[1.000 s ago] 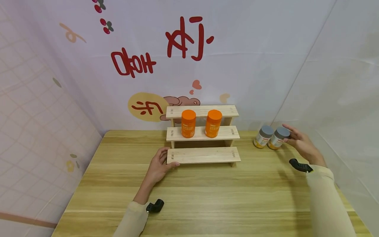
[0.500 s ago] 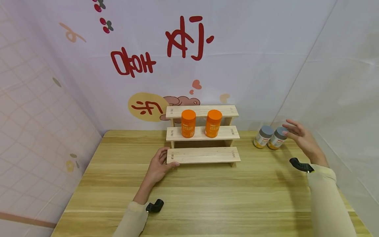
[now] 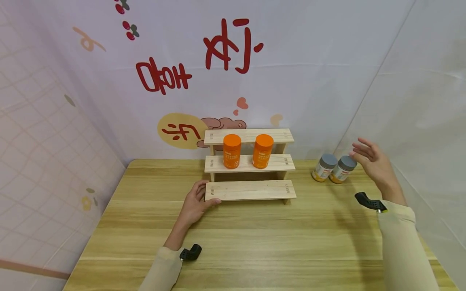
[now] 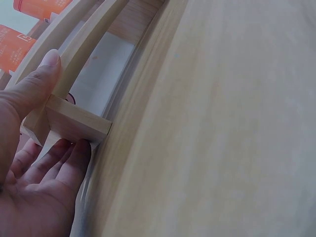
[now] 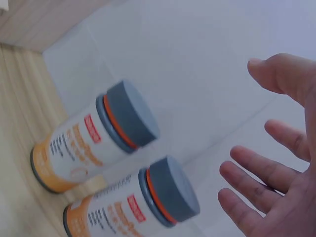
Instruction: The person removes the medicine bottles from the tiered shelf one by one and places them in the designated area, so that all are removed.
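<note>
On the table stands a three-step wooden shelf (image 3: 251, 190). My left hand (image 3: 194, 205) grips the left end of its lowest step; in the left wrist view the thumb (image 4: 37, 81) lies along the board and the fingers (image 4: 54, 165) press against the end support. Two orange-lidded jars, a left one (image 3: 231, 151) and a right one (image 3: 263, 151), stand apart on the middle step. To the right of the shelf, two white-and-yellow jars with grey lids, a left one (image 3: 324, 168) and a right one (image 3: 343, 169), stand side by side. Beside and above them hovers my right hand (image 3: 376, 167), its fingers spread and holding nothing.
The wood-grain table (image 3: 255, 246) runs back to a white printed wall cloth (image 3: 309, 48). Cloth walls also close in the left and right sides, the right one close behind my right hand.
My right hand has drawn off the right grey-lidded jar, moving up and slightly right. My left hand, the shelf and all the jars have stayed in place.
</note>
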A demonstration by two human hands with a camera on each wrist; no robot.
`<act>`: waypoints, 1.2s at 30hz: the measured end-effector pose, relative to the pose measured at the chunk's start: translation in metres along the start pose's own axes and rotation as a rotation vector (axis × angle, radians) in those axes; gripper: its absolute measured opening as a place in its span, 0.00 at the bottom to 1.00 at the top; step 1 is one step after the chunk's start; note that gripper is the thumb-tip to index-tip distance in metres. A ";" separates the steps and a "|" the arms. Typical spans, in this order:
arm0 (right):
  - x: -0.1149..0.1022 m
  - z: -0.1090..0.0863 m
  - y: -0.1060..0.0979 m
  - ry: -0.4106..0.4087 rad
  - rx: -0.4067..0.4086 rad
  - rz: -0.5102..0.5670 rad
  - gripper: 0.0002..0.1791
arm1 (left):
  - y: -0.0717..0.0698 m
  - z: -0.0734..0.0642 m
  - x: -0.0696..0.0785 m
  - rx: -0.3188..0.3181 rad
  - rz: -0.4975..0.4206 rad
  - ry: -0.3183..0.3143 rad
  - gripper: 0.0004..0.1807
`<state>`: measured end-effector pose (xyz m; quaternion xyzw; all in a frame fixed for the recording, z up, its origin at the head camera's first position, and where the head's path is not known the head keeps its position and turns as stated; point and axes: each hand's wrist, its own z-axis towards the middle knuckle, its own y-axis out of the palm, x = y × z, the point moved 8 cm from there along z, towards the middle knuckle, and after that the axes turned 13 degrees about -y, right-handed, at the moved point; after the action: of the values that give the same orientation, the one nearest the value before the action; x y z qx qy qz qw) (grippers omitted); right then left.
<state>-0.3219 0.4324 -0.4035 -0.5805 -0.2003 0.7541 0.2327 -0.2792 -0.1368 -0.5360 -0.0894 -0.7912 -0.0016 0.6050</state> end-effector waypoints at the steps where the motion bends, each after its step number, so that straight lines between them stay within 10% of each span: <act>1: -0.004 0.000 0.001 -0.008 0.008 0.004 0.40 | 0.000 0.000 0.000 0.001 -0.001 0.001 0.47; 36: -0.133 0.012 0.073 -0.345 -0.031 0.051 0.40 | 0.001 -0.003 0.001 -0.012 0.009 0.022 0.47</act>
<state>-0.3134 0.2956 -0.3381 -0.4509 -0.2343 0.8450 0.1668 -0.2768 -0.1361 -0.5340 -0.0967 -0.7839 -0.0045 0.6133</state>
